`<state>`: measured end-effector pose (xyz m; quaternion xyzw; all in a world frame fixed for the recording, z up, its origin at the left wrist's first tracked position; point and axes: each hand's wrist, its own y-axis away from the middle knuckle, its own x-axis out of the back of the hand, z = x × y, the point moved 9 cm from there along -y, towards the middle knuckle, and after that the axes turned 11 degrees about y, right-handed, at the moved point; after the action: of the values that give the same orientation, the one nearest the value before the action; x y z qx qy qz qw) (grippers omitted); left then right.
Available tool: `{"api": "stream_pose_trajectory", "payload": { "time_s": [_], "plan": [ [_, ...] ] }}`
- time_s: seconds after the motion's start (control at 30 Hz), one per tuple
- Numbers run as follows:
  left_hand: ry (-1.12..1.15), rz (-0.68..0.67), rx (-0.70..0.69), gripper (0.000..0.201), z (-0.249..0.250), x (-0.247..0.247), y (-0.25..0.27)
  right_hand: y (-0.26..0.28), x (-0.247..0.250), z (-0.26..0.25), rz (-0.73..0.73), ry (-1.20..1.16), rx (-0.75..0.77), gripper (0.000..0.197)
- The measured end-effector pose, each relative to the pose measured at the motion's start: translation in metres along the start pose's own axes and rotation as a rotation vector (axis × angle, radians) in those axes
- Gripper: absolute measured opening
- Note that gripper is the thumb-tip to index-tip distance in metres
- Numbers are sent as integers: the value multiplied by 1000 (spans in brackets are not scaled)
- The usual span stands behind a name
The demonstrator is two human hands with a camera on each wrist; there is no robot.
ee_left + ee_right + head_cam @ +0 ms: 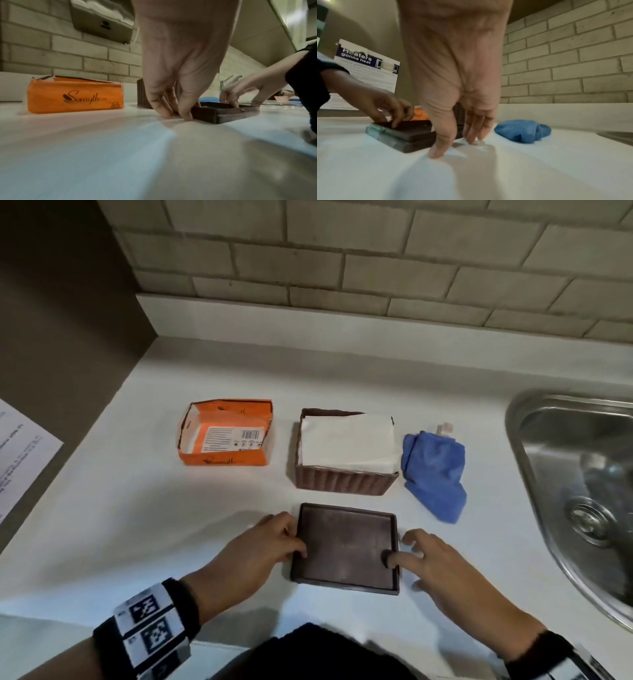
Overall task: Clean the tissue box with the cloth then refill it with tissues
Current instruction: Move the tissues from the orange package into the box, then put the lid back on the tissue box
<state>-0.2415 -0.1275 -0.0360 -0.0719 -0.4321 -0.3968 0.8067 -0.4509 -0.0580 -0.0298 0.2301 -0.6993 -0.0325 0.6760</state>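
The brown tissue box (342, 482) stands mid-counter without its lid, and a stack of white tissues (347, 443) fills it. Its brown lid (346, 546) lies flat in front of it, hollow side up. My left hand (298, 542) grips the lid's left edge, thumb over the rim and fingertips (184, 117) down at the counter. My right hand (404, 556) is at the lid's right edge with fingers spread and the thumb tip at the rim. The crumpled blue cloth (435, 470) lies right of the box, touched by neither hand.
An opened orange tissue pack (226, 433) sits left of the box. A steel sink (534, 474) is set into the counter at the right. A printed sheet (20, 446) hangs on the left panel. Behind runs a brick wall with a wall-mounted unit (102, 20).
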Motion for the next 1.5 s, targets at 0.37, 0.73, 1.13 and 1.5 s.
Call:
{"api": "stream_pose_trajectory", "payload": {
  "time_s": [0.37, 0.73, 1.13, 1.5],
  "plan": [
    [67, 101, -198, 25, 18, 17, 11, 17, 47, -3, 212, -172, 116, 34],
    [726, 566, -12, 14, 39, 131, -25, -14, 174, 51, 735, -987, -229, 6],
    [471, 511, 252, 27, -18, 150, -109, -109, 140, 95, 525, -643, -535, 22],
    [377, 491, 292, 38, -17, 144, -110, -106, 134, 86, 481, -485, -604, 26]
  ]
}}
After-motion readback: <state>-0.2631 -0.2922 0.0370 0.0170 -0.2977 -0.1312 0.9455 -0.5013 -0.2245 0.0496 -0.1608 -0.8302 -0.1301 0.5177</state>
